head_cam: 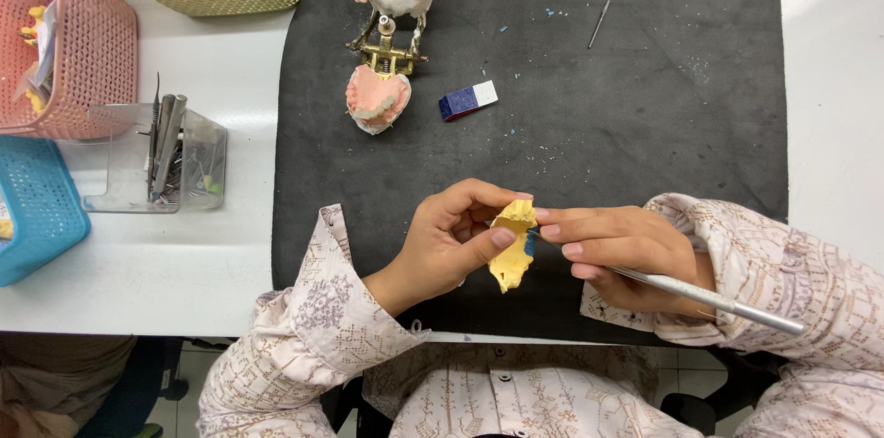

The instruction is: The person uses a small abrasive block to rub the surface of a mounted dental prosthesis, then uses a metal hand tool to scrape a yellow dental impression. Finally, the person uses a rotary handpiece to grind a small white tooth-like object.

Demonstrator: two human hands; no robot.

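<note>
While left hand (447, 245) fingers pinch yellow cast (512, 245) | right hand (626, 258) fingers grip metal tool (709, 300), touching cast

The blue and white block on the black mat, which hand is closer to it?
Left. The left hand sits just below the blue and white block, almost straight under it. The right hand is lower and farther off to the right.

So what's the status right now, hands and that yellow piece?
Left hand pinching yellow dental cast. Right hand gripping metal tool, fingertips on the cast. Both over the black mat; nothing blocking.
</note>
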